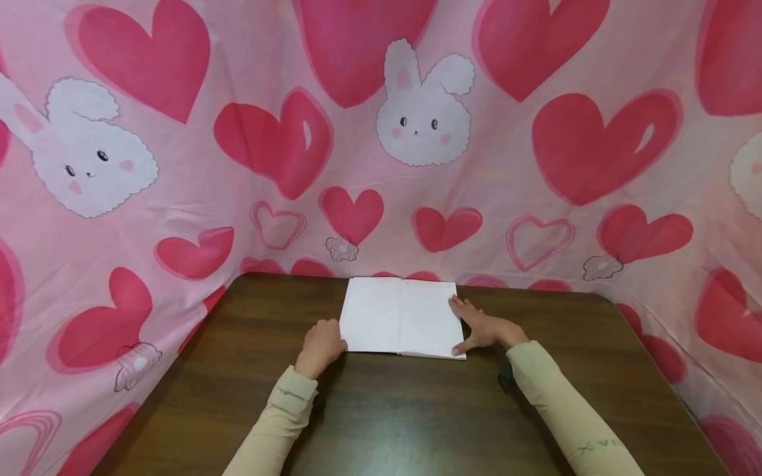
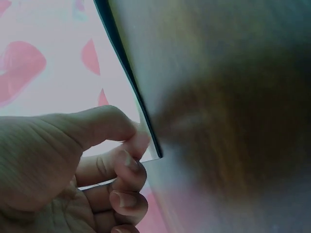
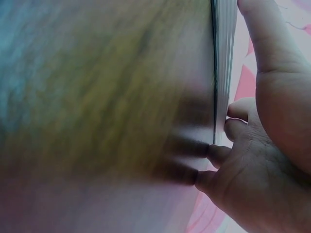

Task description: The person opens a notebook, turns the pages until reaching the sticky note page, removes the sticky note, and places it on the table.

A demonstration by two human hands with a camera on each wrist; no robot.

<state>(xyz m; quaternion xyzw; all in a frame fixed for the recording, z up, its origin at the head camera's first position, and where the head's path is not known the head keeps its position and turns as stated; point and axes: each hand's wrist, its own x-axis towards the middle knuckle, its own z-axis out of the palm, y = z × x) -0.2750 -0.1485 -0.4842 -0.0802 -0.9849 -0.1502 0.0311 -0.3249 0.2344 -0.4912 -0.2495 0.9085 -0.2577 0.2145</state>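
Head | left fingers (image 1: 329, 324) grip notebook (image 1: 372, 314), tips hidden | page marks (image 1: 407, 285) illegible

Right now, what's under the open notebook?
The brown table: its surface shows beside the notebook and along its near edge. The left wrist view shows a dark cover edge beneath the pages. The tabletop directly underneath is covered; can't tell if anything lies there.

It seems a screened-off space, with heart-printed cloth (image 1: 357, 152) around a wood-grained table (image 1: 387, 410).
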